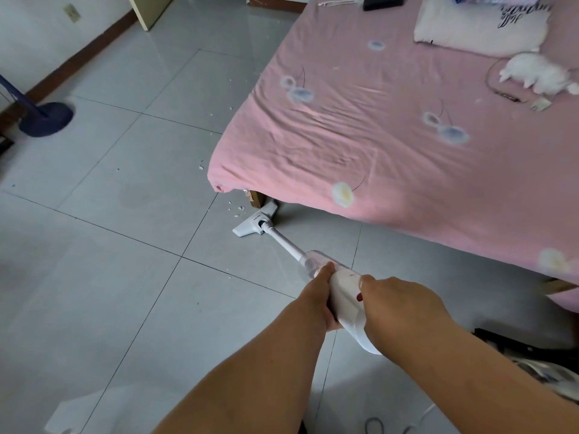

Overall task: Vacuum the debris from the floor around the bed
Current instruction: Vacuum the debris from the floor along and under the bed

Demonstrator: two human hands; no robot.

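I hold a white stick vacuum [346, 297] by its body with both hands. My left hand [321, 297] grips its left side and my right hand [399, 303] grips its right side near a red button. Its tube runs forward to the floor head [255, 222], which lies flat on the grey tiles beside the wooden leg at the corner of the bed [391, 126]. White debris crumbs [239, 209] lie just left of the head. More crumbs [201, 166] dot the floor along the bed's left edge.
The bed carries a pink sheet, a pillow [482, 23], a white fluffy toy [542, 73] and a black object [383, 2]. A dark blue fan base [47, 119] stands at the left wall. A cable [376, 426] and dark items [532, 355] lie near my feet.
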